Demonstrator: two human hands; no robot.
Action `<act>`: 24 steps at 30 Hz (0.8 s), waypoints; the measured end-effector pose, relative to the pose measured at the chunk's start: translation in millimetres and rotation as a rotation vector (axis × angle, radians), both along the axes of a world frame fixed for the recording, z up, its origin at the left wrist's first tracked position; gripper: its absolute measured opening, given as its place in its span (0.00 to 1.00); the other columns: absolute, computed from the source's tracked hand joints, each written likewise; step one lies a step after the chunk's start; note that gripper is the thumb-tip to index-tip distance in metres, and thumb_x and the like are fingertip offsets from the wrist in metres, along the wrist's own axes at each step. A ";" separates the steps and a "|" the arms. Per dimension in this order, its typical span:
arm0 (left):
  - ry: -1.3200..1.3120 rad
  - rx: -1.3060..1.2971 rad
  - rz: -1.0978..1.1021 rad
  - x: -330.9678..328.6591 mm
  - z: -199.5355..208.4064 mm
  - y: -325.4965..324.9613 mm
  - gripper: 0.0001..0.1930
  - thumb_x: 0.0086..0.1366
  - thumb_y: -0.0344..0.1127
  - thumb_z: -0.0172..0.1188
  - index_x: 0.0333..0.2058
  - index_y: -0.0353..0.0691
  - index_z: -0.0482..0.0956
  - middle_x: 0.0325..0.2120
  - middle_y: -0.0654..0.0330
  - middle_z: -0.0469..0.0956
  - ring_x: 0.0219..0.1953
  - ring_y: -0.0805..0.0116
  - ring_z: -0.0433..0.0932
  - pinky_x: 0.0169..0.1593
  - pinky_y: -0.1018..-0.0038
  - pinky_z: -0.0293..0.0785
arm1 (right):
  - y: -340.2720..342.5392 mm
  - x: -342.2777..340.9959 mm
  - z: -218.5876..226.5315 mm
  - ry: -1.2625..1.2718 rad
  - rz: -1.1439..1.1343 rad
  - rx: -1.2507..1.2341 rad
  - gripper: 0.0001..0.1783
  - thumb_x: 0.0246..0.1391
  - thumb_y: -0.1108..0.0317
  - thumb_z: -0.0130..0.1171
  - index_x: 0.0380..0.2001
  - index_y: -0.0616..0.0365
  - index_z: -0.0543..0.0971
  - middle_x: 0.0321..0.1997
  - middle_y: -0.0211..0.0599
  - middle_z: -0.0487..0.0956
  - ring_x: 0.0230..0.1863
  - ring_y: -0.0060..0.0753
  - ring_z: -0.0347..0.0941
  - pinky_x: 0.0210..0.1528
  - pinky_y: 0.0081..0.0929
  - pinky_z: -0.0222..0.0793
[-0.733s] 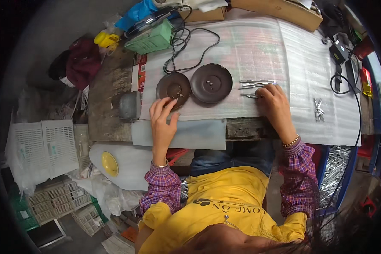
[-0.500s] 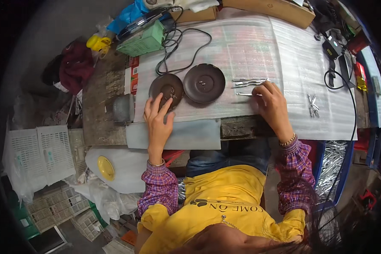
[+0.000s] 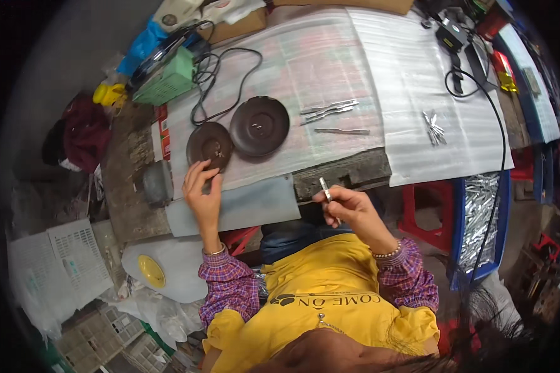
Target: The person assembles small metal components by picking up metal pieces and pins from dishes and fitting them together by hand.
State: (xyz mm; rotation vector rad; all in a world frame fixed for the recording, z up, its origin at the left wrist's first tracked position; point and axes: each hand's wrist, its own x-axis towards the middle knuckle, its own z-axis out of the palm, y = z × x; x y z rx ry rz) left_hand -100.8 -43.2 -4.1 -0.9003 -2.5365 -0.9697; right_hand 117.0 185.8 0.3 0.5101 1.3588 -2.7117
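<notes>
In the head view, a slim metal piece is gripped between the thumb and fingers of the right hand, near the table's wooden edge. Its long axis is pointed away from the body, the far end leaned slightly left. From this hand, the smaller brown dish is found to the left and farther off; it is much nearer the left hand, whose bent fingers are held at its near rim. Whether anything is pinched there cannot be told. Tiny bits are contained in that dish. The larger dark dish is set just beside it, to the right. Beyond the right hand, a single metal strip is laid roughly crosswise, with a group of similar strips behind it.
</notes>
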 end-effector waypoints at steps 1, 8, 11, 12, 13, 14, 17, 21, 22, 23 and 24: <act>-0.004 0.002 -0.013 0.3 -0.1 -0.7 0.06 0.47 0.25 0.63 0.27 0.39 0.80 0.37 0.60 0.79 0.48 0.58 0.73 0.52 0.66 0.64 | -3.3 0.3 0.0 0.022 -0.012 -0.017 0.12 0.59 0.68 0.51 0.43 0.63 0.75 0.28 0.25 0.71 0.26 0.14 0.66 0.27 0.11 0.59; -0.144 0.143 -0.021 12.0 4.9 7.0 0.05 0.48 0.23 0.62 0.27 0.37 0.79 0.35 0.58 0.79 0.43 0.62 0.75 0.48 0.70 0.67 | -10.3 5.8 -8.4 0.023 -0.077 0.039 0.13 0.58 0.67 0.53 0.43 0.62 0.77 0.28 0.22 0.71 0.26 0.11 0.66 0.26 0.11 0.61; -0.517 0.436 -0.106 35.9 11.7 21.6 0.05 0.50 0.20 0.60 0.26 0.35 0.77 0.32 0.57 0.78 0.38 0.68 0.75 0.43 0.75 0.69 | -13.1 4.7 -9.9 0.051 -0.172 0.125 0.12 0.56 0.71 0.55 0.42 0.64 0.77 0.29 0.24 0.71 0.26 0.13 0.67 0.27 0.12 0.63; -0.764 0.610 -0.167 46.4 15.1 27.8 0.05 0.50 0.19 0.59 0.26 0.35 0.76 0.31 0.56 0.77 0.36 0.71 0.74 0.40 0.78 0.69 | -14.0 3.0 -7.4 0.053 -0.193 0.141 0.11 0.56 0.72 0.54 0.42 0.64 0.78 0.30 0.26 0.71 0.26 0.14 0.67 0.28 0.13 0.64; -0.861 0.638 -0.253 55.1 13.1 33.9 0.05 0.51 0.18 0.58 0.26 0.34 0.75 0.31 0.56 0.76 0.35 0.72 0.74 0.39 0.79 0.69 | -14.7 1.7 -8.3 0.051 -0.216 0.159 0.11 0.56 0.74 0.53 0.42 0.65 0.78 0.31 0.27 0.70 0.27 0.15 0.67 0.29 0.14 0.65; -0.952 0.665 -0.340 63.6 15.2 39.5 0.05 0.51 0.17 0.57 0.26 0.34 0.75 0.31 0.56 0.75 0.34 0.73 0.73 0.37 0.81 0.69 | -16.5 -0.3 -6.2 0.053 -0.214 0.163 0.11 0.56 0.74 0.53 0.42 0.65 0.78 0.31 0.27 0.70 0.27 0.15 0.67 0.29 0.14 0.65; -1.120 0.681 -0.364 89.5 21.4 61.2 0.08 0.48 0.15 0.55 0.23 0.35 0.70 0.28 0.53 0.75 0.30 0.71 0.73 0.36 0.77 0.69 | -20.7 -1.7 -3.7 0.069 -0.226 0.173 0.11 0.56 0.74 0.53 0.42 0.65 0.78 0.33 0.28 0.69 0.29 0.17 0.69 0.31 0.14 0.68; -1.178 0.720 -0.424 106.0 18.0 76.1 0.08 0.50 0.14 0.57 0.24 0.35 0.71 0.30 0.54 0.75 0.32 0.70 0.74 0.38 0.78 0.70 | -21.9 -1.2 -1.0 0.122 -0.234 0.262 0.11 0.53 0.78 0.55 0.41 0.68 0.77 0.35 0.31 0.70 0.29 0.18 0.71 0.30 0.14 0.69; -1.154 0.715 -0.475 105.6 12.9 78.8 0.07 0.50 0.15 0.57 0.25 0.34 0.72 0.31 0.55 0.75 0.34 0.72 0.74 0.39 0.79 0.70 | -21.4 0.7 -3.2 0.114 -0.245 0.257 0.11 0.53 0.78 0.55 0.41 0.68 0.77 0.35 0.31 0.70 0.29 0.19 0.71 0.30 0.14 0.69; -1.130 0.708 -0.524 106.1 10.1 80.2 0.06 0.51 0.15 0.58 0.26 0.33 0.74 0.31 0.57 0.74 0.35 0.73 0.74 0.39 0.81 0.70 | -21.8 2.8 -5.0 0.105 -0.254 0.252 0.10 0.53 0.78 0.55 0.40 0.68 0.77 0.35 0.31 0.70 0.29 0.19 0.71 0.30 0.14 0.69; -1.090 0.678 -0.516 106.7 9.0 79.8 0.06 0.52 0.16 0.58 0.27 0.33 0.73 0.30 0.60 0.74 0.34 0.76 0.74 0.38 0.82 0.70 | -23.6 2.0 -6.7 0.097 -0.266 0.186 0.10 0.53 0.77 0.55 0.39 0.68 0.76 0.33 0.31 0.71 0.28 0.18 0.71 0.30 0.15 0.70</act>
